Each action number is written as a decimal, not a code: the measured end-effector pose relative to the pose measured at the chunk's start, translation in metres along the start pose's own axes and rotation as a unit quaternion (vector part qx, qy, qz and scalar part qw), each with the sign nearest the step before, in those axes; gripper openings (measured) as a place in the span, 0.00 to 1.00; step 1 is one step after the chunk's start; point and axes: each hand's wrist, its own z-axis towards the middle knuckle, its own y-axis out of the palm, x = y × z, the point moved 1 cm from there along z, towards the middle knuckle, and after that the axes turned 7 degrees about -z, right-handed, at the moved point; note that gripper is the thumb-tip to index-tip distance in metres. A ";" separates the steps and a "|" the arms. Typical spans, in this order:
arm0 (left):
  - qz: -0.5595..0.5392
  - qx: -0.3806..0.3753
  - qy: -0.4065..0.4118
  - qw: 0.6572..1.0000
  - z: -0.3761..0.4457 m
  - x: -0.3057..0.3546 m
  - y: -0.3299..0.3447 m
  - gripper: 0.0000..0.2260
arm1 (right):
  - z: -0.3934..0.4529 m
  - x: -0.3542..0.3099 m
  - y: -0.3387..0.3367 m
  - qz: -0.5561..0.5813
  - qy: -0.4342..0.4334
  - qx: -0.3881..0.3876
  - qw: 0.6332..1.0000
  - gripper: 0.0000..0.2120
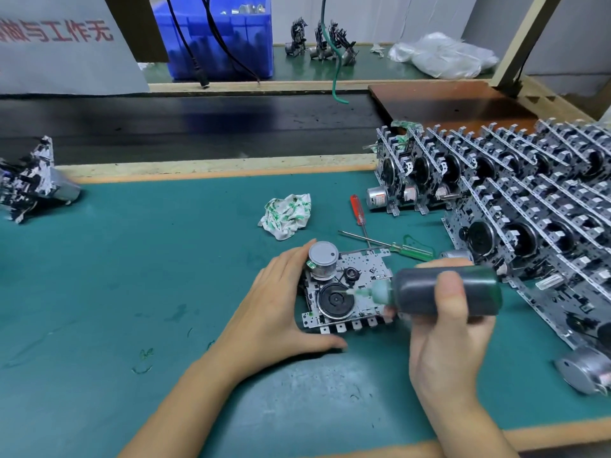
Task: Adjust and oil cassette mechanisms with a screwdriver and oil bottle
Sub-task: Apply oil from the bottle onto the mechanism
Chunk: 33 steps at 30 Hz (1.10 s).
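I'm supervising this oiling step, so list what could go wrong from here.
1. The oil bottle, gripped in the right hand, lies nearly level with its nozzle over the black flywheel; too hard a squeeze could flood the cassette mechanism.
2. Only the left hand steadies the mechanism at its edge; a nudge from the nozzle might shift it.
3. The green screwdriver lies close behind the bottle; the right hand could knock it.
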 end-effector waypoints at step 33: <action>-0.768 0.145 -0.189 0.595 0.056 0.035 0.026 0.17 | 0.068 -0.049 0.014 0.240 0.139 -0.117 0.954 0.13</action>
